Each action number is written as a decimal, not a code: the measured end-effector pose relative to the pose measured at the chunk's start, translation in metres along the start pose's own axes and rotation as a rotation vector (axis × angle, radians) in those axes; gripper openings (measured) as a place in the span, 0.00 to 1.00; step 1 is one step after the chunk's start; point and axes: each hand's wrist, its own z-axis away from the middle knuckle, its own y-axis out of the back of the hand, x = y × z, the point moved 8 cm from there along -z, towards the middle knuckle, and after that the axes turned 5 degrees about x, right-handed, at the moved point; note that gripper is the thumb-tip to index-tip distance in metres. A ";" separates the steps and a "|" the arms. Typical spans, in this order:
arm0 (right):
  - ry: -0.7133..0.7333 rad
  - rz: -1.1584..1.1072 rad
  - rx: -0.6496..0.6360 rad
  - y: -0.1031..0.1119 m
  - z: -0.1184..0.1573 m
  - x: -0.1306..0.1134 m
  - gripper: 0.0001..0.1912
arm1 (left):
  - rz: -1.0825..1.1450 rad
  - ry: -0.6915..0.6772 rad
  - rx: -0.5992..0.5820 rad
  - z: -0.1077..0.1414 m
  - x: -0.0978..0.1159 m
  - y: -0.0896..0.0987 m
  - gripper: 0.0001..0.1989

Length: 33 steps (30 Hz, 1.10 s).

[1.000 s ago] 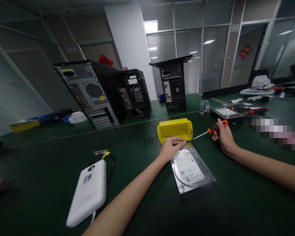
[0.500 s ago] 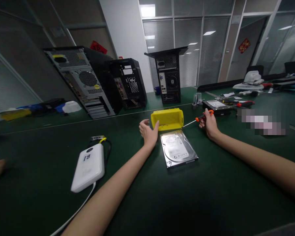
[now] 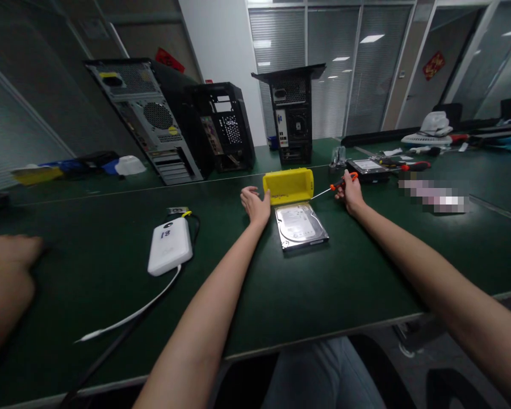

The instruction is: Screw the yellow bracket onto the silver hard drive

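A yellow plastic bin (image 3: 290,184) lies tipped on its side with its mouth towards me and some tiny pieces inside. At its left edge is my left hand (image 3: 258,205), fingers spread and thumb against the bin. My right hand (image 3: 349,194) is closed around an orange and black screwdriver (image 3: 336,186). The thin shaft points left, its tip by the bin's lower right corner. Just in front of the bin, a silver hard drive (image 3: 300,226) lies flat, label up, with neither hand on it.
A white power bank (image 3: 170,245) with cables lies to the left, near another person's blurred hand (image 3: 8,272). Computer cases (image 3: 153,119) stand behind. Another hard drive (image 3: 368,167) and tools (image 3: 415,166) are at the right, beside a pixelated patch.
The view has tilted down, showing the table edge and my legs. The other person's hand reaches further in from the left. My hands keep their places at the bin and screwdriver.
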 end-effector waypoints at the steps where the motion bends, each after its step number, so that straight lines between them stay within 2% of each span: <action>1: -0.004 -0.001 0.014 0.000 -0.001 0.001 0.21 | 0.020 -0.024 0.027 0.002 0.006 0.005 0.12; 4: 0.004 -0.034 0.105 0.002 -0.004 0.001 0.21 | 0.093 -0.142 -0.015 0.010 0.027 0.009 0.07; 7: 0.022 -0.085 0.198 0.004 -0.004 0.001 0.21 | 0.155 -0.258 -0.190 0.020 0.043 -0.005 0.07; 9: 0.016 -0.106 0.205 0.002 -0.004 0.001 0.21 | 0.183 -0.286 -0.306 0.024 0.048 -0.019 0.09; 16: 0.003 -0.113 0.079 -0.017 0.004 0.005 0.19 | 0.328 -0.228 -0.596 0.024 0.049 -0.071 0.17; 20: 0.023 -0.123 0.085 -0.022 0.006 0.006 0.19 | 0.338 -0.177 -0.659 0.024 0.037 -0.081 0.20; 25: 0.057 -0.132 0.164 -0.007 0.002 0.005 0.20 | 0.287 -0.163 -0.659 0.024 0.029 -0.077 0.15; 30: 0.104 -0.048 0.183 -0.007 0.000 0.005 0.18 | 0.245 -0.100 -0.470 0.006 0.021 -0.063 0.11; 33: 0.179 0.033 0.156 -0.015 0.006 -0.004 0.17 | 0.267 -0.055 -0.414 0.001 0.013 -0.062 0.11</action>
